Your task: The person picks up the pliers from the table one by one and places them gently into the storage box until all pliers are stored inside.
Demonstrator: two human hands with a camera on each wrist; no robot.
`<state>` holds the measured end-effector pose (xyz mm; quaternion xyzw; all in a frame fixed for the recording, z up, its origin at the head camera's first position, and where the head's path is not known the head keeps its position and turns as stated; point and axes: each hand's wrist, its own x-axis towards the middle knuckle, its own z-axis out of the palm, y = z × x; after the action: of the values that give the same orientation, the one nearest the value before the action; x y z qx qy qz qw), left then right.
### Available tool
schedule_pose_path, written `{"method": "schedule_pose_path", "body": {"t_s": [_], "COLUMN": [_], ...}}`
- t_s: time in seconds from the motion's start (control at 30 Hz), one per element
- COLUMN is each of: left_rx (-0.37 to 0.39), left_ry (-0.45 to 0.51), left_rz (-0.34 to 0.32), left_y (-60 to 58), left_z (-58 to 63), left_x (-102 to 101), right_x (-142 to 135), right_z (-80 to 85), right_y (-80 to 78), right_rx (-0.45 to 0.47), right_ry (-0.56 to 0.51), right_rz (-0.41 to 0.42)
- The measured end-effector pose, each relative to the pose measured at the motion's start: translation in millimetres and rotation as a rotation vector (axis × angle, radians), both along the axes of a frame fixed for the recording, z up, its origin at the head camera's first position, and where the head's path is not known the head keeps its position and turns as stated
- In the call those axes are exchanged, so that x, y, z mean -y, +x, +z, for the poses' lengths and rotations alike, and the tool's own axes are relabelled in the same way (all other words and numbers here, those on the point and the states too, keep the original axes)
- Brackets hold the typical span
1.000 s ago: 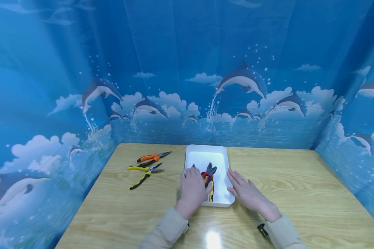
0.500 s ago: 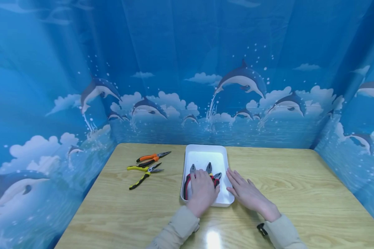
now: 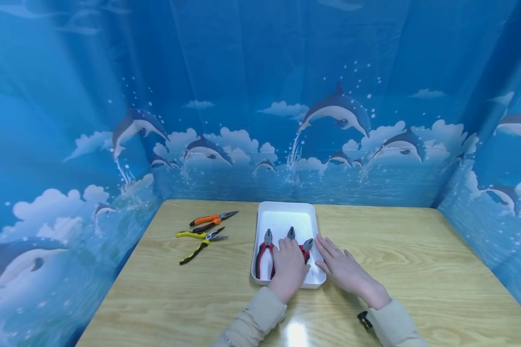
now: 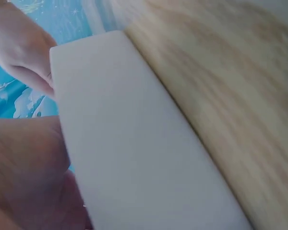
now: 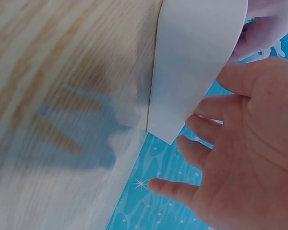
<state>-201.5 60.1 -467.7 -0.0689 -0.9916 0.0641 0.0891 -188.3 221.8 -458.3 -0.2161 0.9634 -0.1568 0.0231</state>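
In the head view, a white tray holds three pairs of pliers. The left pliers, red and black, lie with their nose away from me. The middle pliers show only their metal head. Red-handled pliers tilt toward the tray's right wall. My left hand lies over the middle and right pliers, its thumb by the right pair's handle; its fingertips' hold is hidden. My right hand rests outside the tray, fingers extended against its right rim; the right wrist view shows this palm beside the wall.
Orange-and-black long-nose pliers and spread yellow-and-black pliers lie on the wooden table, left of the tray. A blue dolphin-print curtain surrounds the back and sides.
My left hand has moved right inside the tray, uncovering the left pliers. The right red-handled pliers have shifted and tilted toward the right wall. My right hand stays in place.
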Motion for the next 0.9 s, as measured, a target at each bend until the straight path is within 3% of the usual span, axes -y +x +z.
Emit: {"method": "schedule_pose_path", "body": {"t_s": [0.23,0.43,0.57,0.77,0.9], "left_rx": [-0.048,-0.023,0.018,0.027,0.044], "left_ry": [0.098,0.051,0.027,0.135,0.126], "left_rz": [-0.063,-0.069,-0.073,-0.074,-0.107], "left_y": [3.3,4.9,5.4,3.6,5.5], "left_z": [7.8,12.8,12.6,5.3,6.5], "left_x": [21,32,31,21,14], "right_x": [1,1,2,2,1], "right_z": [-0.1,1.3,1.7,1.1,1.1], "right_y": [-0.4,0.2,0.0,-0.7,-1.0], "right_rx": [0.017,0.025,0.027,0.056,0.048], "right_ry": [0.006,0.004,0.005,0.005,-0.003], "right_rz": [-0.011,-0.018,-0.018,-0.025,-0.021]}}
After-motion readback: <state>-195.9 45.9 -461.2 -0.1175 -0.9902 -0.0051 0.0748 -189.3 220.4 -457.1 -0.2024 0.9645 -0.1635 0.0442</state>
